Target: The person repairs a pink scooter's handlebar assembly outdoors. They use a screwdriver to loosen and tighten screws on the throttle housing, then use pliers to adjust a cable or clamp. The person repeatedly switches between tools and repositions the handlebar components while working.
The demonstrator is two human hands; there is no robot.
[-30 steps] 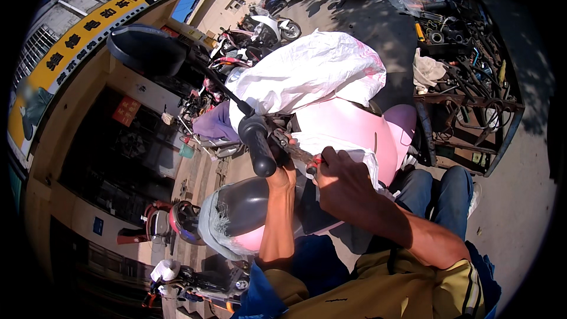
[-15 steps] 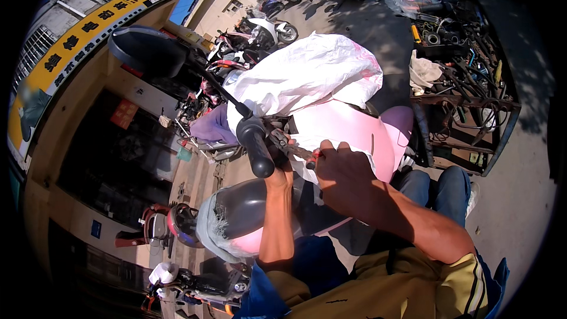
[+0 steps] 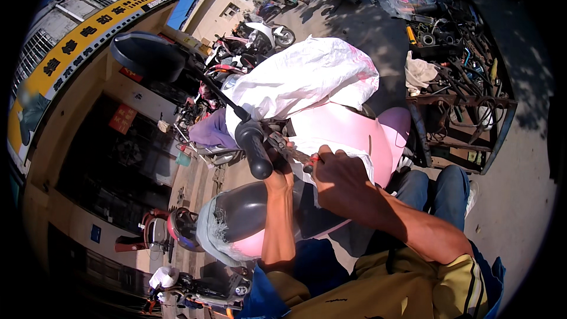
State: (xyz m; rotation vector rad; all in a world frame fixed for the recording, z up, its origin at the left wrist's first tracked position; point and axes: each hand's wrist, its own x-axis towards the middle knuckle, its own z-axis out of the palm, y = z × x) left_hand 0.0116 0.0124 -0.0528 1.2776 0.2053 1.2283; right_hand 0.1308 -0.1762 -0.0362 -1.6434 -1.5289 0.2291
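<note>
My right hand (image 3: 336,177) is closed around the red-handled locking pliers (image 3: 293,153), whose metal jaws point left toward the inner end of the black handlebar grip (image 3: 258,155). Below the grip, my left hand (image 3: 280,178) reaches up from underneath, its fingers curled at the handlebar and the pliers' jaws. Most of those fingers are hidden behind the grip and the pliers, so what they hold cannot be made out. The handlebar belongs to a pink scooter (image 3: 345,127) with a white plastic sheet (image 3: 307,77) draped over its front. A black mirror (image 3: 147,58) sticks out beyond the grip.
To the right stands a metal tool cart (image 3: 466,101) heaped with tools, a rag (image 3: 420,72) and a plastic bag (image 3: 407,1). The scooter's dark seat (image 3: 245,205) lies below my hands. Parked scooters (image 3: 269,34) line the building front. A person's jeans-clad legs (image 3: 447,192) show at right.
The view has shifted slightly. Both hands stay at the inner end of the grip, and the pliers remain in my right hand with only a small change in angle.
</note>
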